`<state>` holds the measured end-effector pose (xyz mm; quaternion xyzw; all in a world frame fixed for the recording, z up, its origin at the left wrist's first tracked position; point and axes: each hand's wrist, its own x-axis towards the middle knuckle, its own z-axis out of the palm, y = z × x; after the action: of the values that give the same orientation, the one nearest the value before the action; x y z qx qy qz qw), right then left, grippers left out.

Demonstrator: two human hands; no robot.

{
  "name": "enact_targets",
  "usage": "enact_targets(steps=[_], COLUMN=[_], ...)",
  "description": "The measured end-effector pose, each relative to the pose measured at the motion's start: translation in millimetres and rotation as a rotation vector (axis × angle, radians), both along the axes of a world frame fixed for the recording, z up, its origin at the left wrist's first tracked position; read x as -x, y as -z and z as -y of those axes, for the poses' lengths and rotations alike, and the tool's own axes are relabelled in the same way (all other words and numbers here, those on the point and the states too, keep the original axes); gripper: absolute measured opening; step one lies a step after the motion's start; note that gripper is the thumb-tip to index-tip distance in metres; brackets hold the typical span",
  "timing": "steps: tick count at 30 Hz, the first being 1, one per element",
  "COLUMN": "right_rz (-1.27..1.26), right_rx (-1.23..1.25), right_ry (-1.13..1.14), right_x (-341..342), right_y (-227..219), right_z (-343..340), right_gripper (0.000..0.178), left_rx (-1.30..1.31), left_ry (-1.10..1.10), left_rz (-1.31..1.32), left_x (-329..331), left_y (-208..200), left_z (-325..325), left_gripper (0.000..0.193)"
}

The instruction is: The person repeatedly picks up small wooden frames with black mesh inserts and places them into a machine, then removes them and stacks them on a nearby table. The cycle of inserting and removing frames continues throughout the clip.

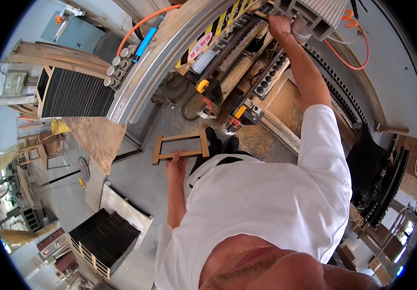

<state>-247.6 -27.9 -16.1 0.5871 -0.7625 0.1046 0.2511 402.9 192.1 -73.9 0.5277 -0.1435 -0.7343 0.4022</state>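
My left hand (175,167) is closed on the near rail of a small rectangular wooden frame (157,150), held out low at my left side above the grey floor. The frame has two thick end pieces joined by two thinner rails. My right arm stretches far out over a woodworking machine (228,72). At its far end my right hand (279,28) is closed beside a grey metal cylinder (301,30), under a ribbed aluminium beam (317,17). What its fingers grip is too small to make out; a short strip of wood shows beside them.
Sawdust covers the machine bed (283,104). A curved metal rail with striped warning tape (213,36) runs along its left. Stacked dark slats (75,92) stand at left, and another dark stack (104,237) sits lower left. An orange hose (358,65) coils at upper right.
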Motion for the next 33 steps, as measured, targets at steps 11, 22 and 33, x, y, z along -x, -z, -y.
enact_targets(steps=[11, 22, 33], right_rz=[-0.146, -0.062, 0.134], right_rx=[-0.027, -0.13, -0.52], right_ry=[-0.029, 0.047, 0.278], right_x=[25.2, -0.9, -20.8], right_y=[10.7, -2.7, -53.4], right_z=[22.3, 24.3, 17.0], right_gripper=[0.014, 0.008, 0.016], left_rx=[-0.053, 0.037, 0.492], left_ry=[-0.011, -0.025, -0.126], left_rz=[0.206, 0.33, 0.474], left_x=[17.2, 2.2, -76.1], left_y=[5.4, 3.2, -112.7], left_z=[2.2, -8.0, 0.4], left_gripper=[0.038, 0.041, 0.031])
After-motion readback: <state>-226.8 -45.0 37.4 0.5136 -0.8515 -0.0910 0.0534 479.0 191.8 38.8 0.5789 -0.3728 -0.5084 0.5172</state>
